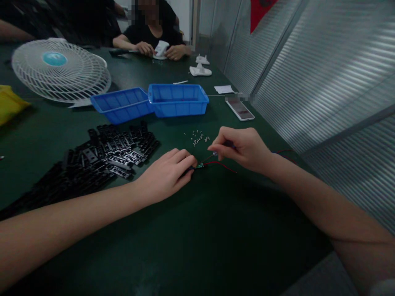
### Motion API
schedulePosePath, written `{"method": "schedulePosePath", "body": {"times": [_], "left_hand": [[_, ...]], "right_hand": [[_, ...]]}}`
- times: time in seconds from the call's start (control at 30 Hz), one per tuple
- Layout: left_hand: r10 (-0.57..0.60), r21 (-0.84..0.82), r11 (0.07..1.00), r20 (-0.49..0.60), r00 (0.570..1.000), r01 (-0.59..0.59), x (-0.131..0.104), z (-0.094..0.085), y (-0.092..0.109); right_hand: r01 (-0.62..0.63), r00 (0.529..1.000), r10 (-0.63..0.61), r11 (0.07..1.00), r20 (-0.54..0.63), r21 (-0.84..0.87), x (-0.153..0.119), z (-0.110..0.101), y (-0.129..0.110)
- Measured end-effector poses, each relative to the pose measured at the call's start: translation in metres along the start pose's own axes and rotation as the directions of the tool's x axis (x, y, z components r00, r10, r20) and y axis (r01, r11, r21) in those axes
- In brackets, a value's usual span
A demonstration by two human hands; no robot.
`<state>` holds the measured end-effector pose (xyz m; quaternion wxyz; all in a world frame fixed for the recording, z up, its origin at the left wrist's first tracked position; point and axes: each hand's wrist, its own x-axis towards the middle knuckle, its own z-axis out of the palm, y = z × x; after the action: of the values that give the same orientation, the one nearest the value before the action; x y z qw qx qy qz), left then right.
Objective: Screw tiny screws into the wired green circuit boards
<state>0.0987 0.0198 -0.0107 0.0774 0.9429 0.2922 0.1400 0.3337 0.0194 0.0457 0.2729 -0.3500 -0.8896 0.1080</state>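
My left hand is closed on a small dark piece that carries a green circuit board, holding it down on the table. A thin red wire runs from the board to the right. Over the board, my right hand grips a screwdriver, its shaft slanting down toward the board. Whether the tip touches the board I cannot tell. Most of the screwdriver handle is hidden in my fingers. Just beyond lie many tiny screws, loose on the table.
A large heap of black plastic parts lies left of my hands. Two blue bins stand behind. Farther back are a white fan grille, a phone and white plastic parts. Across the table a person handles a white object.
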Motion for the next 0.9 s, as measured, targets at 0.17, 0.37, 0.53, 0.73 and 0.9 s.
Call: {"method": "schedulePosePath", "body": {"times": [0.17, 0.37, 0.53, 0.73, 0.9], "left_hand": [[-0.014, -0.015, 1.000, -0.006, 1.000, 0.014, -0.001, 0.001, -0.001], [-0.029, -0.007, 1.000, -0.031, 0.999, 0.029, 0.000, 0.001, -0.001], [0.001, 0.092, 0.996, -0.101, 0.995, 0.008, -0.002, 0.000, 0.003], [0.008, 0.200, 0.980, -0.135, 0.991, 0.020, -0.006, -0.003, 0.007], [0.107, 0.223, 0.971, -0.064, 0.992, -0.090, -0.004, -0.002, 0.004]], "right_hand": [[-0.083, 0.994, 0.075, 0.991, -0.085, -0.102, -0.001, -0.001, 0.002], [-0.011, 1.000, 0.011, 1.000, -0.008, -0.003, -0.001, 0.000, -0.009], [0.005, 0.997, 0.004, 0.993, 0.079, -0.115, 0.000, -0.003, -0.013], [0.022, 0.999, -0.018, 0.992, 0.029, -0.128, -0.001, -0.006, -0.003], [-0.042, 0.995, 0.038, 0.998, -0.092, -0.043, -0.005, 0.005, -0.001]]}}
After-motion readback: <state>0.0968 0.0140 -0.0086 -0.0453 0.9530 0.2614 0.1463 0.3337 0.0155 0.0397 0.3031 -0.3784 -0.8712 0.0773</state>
